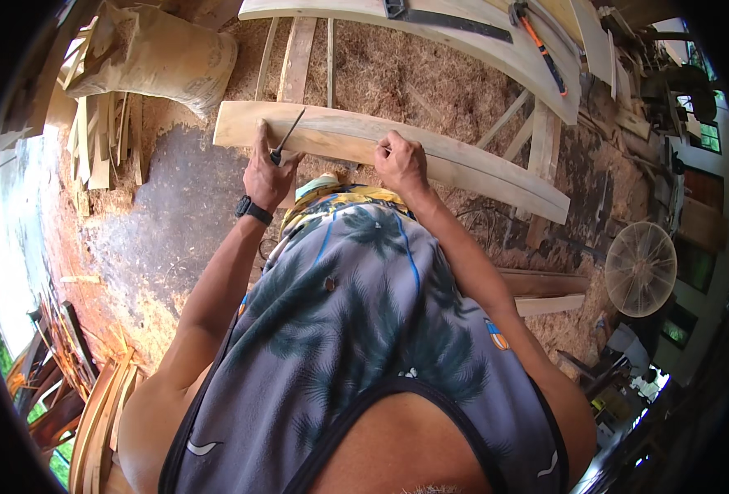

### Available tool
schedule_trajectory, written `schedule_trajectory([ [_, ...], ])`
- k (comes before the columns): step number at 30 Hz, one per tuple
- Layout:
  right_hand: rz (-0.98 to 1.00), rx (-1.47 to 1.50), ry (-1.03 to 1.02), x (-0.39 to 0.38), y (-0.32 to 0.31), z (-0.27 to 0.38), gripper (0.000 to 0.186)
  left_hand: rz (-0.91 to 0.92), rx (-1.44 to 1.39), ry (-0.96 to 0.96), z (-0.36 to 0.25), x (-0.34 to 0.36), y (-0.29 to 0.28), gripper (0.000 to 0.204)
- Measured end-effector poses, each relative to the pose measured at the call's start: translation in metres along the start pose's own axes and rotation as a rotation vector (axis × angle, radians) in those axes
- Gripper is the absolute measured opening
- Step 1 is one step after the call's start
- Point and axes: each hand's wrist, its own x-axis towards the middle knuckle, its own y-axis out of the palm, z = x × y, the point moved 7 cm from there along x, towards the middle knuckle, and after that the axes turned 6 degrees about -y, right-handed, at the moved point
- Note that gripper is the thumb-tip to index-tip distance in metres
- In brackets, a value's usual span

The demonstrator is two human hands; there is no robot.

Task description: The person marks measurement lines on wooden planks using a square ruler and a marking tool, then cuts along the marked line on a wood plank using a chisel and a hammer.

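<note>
Nearest the camera, wears a grey sleeveless shirt [356, 313] patterned with dark palm fronds, and bends over a long, slightly curved pale plank [344, 136]. Has the plank lying crosswise in front, just past the shirt's hem, with a thin dark line along part of its face. Reaches both arms forward and inward, only slightly bent at the elbows. Holds a pointed tool [293, 134] by its dark handle in the left hand [271, 171], shaft slanting up and to the right across the plank. Stretches one left finger out over the wood, and wears a dark watch [254, 210] on that wrist. Curls the right hand [401, 165] into a loose fist at the plank, back of the hand up, thumb and forefinger drawn together; cannot tell whether pinching anything. Faces, farther off, a pale counter [496, 53] bearing a black square [455, 23] and a hammer [543, 51] with an orange-and-black handle. Has wood shavings [414, 82] strewn beyond the plank, a bulging sack [175, 58] and loose wood strips [97, 144] off to the left, and a round fan [641, 268] to the right.
</note>
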Motion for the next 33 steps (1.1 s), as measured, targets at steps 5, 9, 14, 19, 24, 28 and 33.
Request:
schedule_trajectory([
  [5,0.050,0.057,-0.043,-0.001,0.003,0.010,0.009,0.010,-0.007,-0.025,0.000,-0.001,0.000,0.101],
  [9,0.052,0.035,-0.054,-0.001,0.005,0.010,0.009,0.025,-0.006,-0.052,0.000,-0.001,-0.001,0.101],
  [14,0.042,0.023,-0.062,0.000,0.007,0.008,0.009,-0.005,-0.005,-0.011,-0.001,0.000,-0.001,0.101],
  [19,0.081,0.038,-0.060,-0.002,0.008,0.009,0.010,0.012,-0.009,-0.031,0.000,0.000,0.001,0.101],
  [24,0.068,-0.032,-0.019,-0.015,-0.002,0.005,0.011,-0.007,-0.015,0.009,0.000,0.000,-0.001,0.101],
  [28,0.177,-0.029,-0.045,-0.022,0.016,0.015,0.011,0.024,-0.035,0.004,-0.004,0.001,0.003,0.096],
  [33,0.031,0.160,-0.024,-0.016,-0.008,0.010,0.010,-0.020,-0.089,0.044,-0.001,0.004,-0.006,0.086],
])
